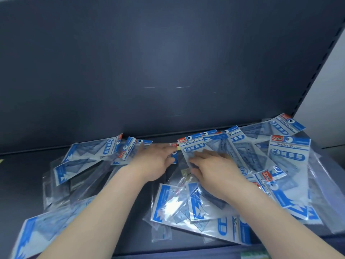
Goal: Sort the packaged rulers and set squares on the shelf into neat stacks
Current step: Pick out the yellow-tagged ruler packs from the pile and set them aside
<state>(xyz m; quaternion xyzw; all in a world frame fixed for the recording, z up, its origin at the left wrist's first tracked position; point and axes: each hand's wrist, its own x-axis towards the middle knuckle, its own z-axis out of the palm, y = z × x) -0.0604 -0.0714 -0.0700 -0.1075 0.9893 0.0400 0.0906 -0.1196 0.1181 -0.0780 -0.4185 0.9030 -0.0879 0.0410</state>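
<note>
Many clear packets of blue rulers and set squares with blue-and-white "GEOMETRIC" header cards lie scattered over the dark shelf (22, 165). My left hand (155, 161) reaches to the middle back of the shelf, and its fingers curl round the blue header of a small packet (174, 158). Just to the right, my right hand (212, 167) lies over the lower half of an upright-facing packet (193, 146). Its fingers are on top and its thumb is at the packet's lower edge. Other packets overlap beneath both hands.
Loose heaps of packets lie at the left (87, 154), front left (39, 230), front middle (179, 204) and right (287, 156). The dark back wall (168, 71) rises close behind. A slotted upright (317, 71) and a pale wall bound the right side.
</note>
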